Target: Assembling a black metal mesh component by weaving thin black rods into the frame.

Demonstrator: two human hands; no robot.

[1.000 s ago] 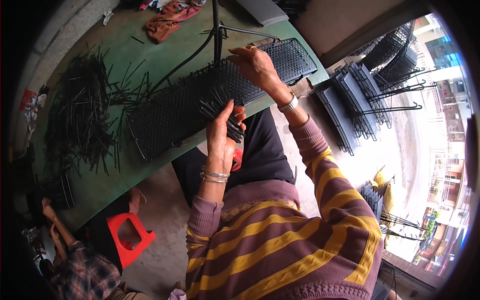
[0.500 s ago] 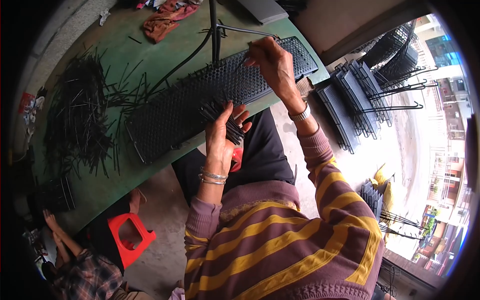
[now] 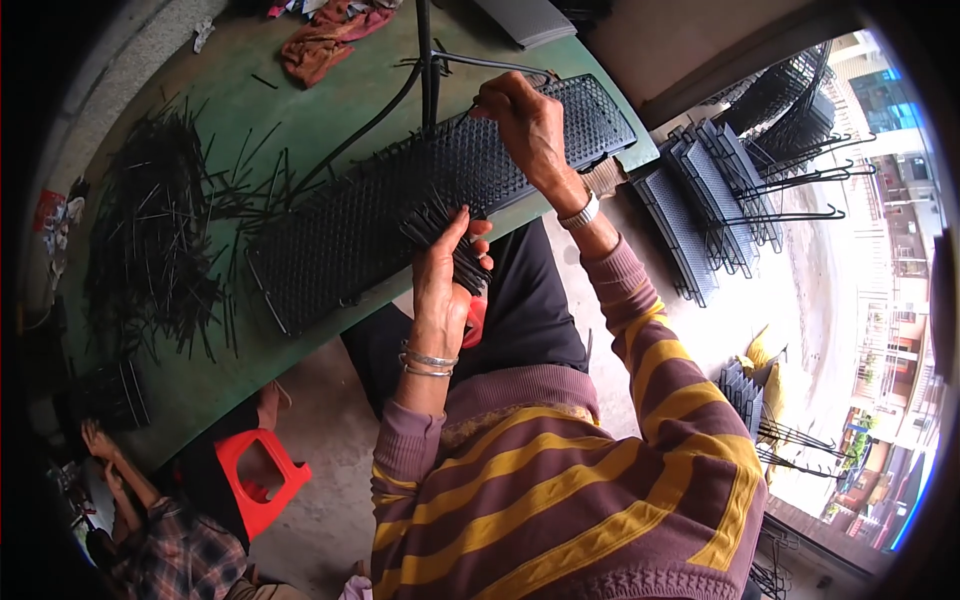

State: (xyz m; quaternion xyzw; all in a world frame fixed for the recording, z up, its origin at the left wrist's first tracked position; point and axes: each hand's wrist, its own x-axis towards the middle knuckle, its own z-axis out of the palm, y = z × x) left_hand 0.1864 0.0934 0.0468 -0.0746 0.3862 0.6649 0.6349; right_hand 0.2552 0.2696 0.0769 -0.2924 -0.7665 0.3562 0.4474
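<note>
A long black mesh panel [image 3: 340, 235] lies slantwise on the green table [image 3: 240, 365] in front of me. My left hand [image 3: 440, 265] is closed around a bundle of thin black strips [image 3: 425, 222], held over the panel's near edge. My right hand [image 3: 530, 130] is pinched at the panel's far edge, towards its right end; what sits between those fingertips is too small to make out. Strip ends stick up along the far edge, left of my right hand. To the left a big loose pile of similar strips [image 3: 160, 230] covers the table.
Behind the panel stands a black metal frame [image 3: 428, 80] with splayed legs. A reddish cloth [image 3: 325, 45] lies at the back. Black mesh racks [image 3: 690, 200] are stacked on the right. At lower left, another person [image 3: 180, 540] sits near a red plastic stool [image 3: 262, 480].
My right hand has shifted a little left along the panel's far edge. The fingers of my left hand have curled closer around the bundle.
</note>
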